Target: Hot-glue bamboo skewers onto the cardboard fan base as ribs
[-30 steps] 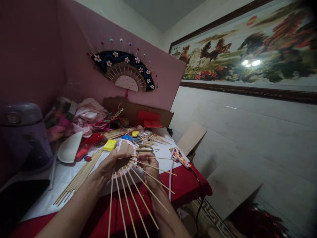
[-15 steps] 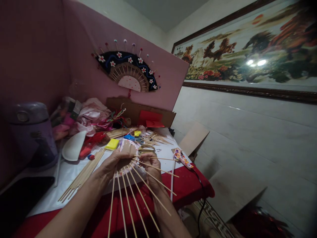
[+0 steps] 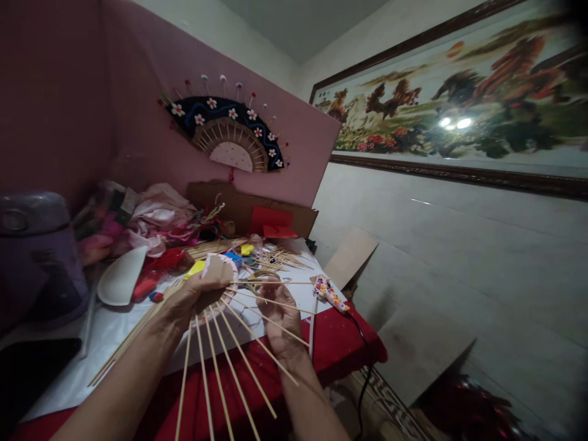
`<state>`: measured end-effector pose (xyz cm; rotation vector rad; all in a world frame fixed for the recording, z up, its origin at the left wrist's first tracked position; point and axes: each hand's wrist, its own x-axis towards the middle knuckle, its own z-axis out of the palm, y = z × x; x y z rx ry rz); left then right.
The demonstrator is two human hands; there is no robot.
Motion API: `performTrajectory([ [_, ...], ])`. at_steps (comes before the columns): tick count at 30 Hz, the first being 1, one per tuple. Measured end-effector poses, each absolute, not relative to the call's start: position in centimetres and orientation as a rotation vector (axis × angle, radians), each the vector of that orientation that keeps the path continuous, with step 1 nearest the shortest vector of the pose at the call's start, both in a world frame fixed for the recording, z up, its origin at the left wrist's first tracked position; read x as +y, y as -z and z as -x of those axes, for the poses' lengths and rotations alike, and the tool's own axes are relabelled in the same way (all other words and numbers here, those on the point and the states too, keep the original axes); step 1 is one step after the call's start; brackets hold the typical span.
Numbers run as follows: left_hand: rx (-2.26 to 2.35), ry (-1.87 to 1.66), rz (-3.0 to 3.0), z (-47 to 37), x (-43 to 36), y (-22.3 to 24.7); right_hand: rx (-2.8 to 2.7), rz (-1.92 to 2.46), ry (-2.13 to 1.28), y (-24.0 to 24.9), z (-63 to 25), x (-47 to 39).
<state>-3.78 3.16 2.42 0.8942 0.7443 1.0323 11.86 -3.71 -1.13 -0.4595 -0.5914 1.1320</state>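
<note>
My left hand [image 3: 202, 293] is closed on a rounded cardboard piece [image 3: 219, 269] with a pale pink and white edge. Several thin wooden sticks [image 3: 239, 349] spread from its lower and right sides like fan ribs. On the right, my right hand [image 3: 279, 309] is behind the upper sticks, its fingers curled near one of them; whether they grip it is unclear. A pair of scissors [image 3: 261, 278] lies on the table just beyond the fingers.
Loose sticks [image 3: 133, 337] lie left of my arm. A flower-patterned glue gun [image 3: 328, 293] with a black cable rests at the right edge. Further left are a white bowl-like piece [image 3: 122, 278] and a purple bottle [image 3: 41, 257]. A decorated fan [image 3: 229, 131] hangs behind.
The view has shifted slightly right. My left hand and the cardboard piece have moved left, away from my right hand, whose fingers have come away from the sticks' inner ends.
</note>
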Motion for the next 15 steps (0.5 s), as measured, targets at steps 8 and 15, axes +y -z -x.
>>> performTrajectory([
  [8, 0.736, -0.997, -0.896, 3.83, 3.16, -2.7, -0.607, 0.414, -1.129, 1.27, -11.77, -4.06],
  [15, 0.781, -1.03, -0.886, 3.71, 3.07, -3.07, -0.633, 0.464, -1.087, 1.24, -11.6, -4.33],
])
